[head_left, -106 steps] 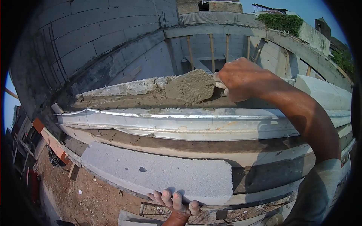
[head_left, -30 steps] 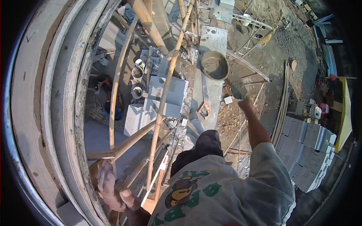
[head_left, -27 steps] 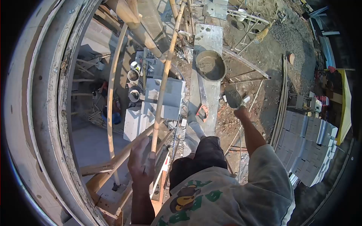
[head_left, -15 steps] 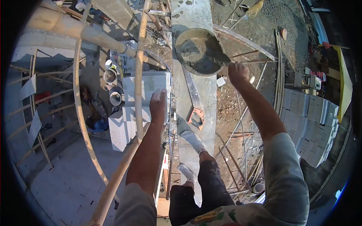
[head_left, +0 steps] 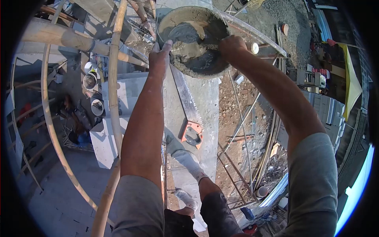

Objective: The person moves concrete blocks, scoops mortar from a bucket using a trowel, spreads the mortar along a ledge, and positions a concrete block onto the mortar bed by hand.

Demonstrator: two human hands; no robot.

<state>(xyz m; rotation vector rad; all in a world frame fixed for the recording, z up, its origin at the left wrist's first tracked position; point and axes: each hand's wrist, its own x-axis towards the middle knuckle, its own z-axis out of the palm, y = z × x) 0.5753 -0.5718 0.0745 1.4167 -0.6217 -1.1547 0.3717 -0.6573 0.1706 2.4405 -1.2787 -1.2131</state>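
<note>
A round bucket (head_left: 185,72) of wet grey mortar (head_left: 187,45) stands on the grey walkway board. My left hand (head_left: 160,61) is closed on its near-left rim, thumb at the edge. At the right rim, my right hand (head_left: 233,47) is wrapped round a trowel, whose pale handle end (head_left: 254,48) sticks out behind the fist. The trowel's blade reaches into the mortar and is mostly hidden. Between bucket and feet lies a handsaw (head_left: 192,133) with an orange-and-black handle, its blade pointing toward the bucket.
My feet stand on the narrow board (head_left: 207,106), with rubble ground below on its right. Bamboo poles (head_left: 113,79) run along the left, beside pale blocks (head_left: 104,136). Metal scaffold bars (head_left: 237,173) cross at right. Another person (head_left: 77,120) is low at left.
My left hand has moved forward from beside the board to the bucket rim. The right hand has moved in over the bucket with the trowel. The view has shifted, bringing the bucket closer.
</note>
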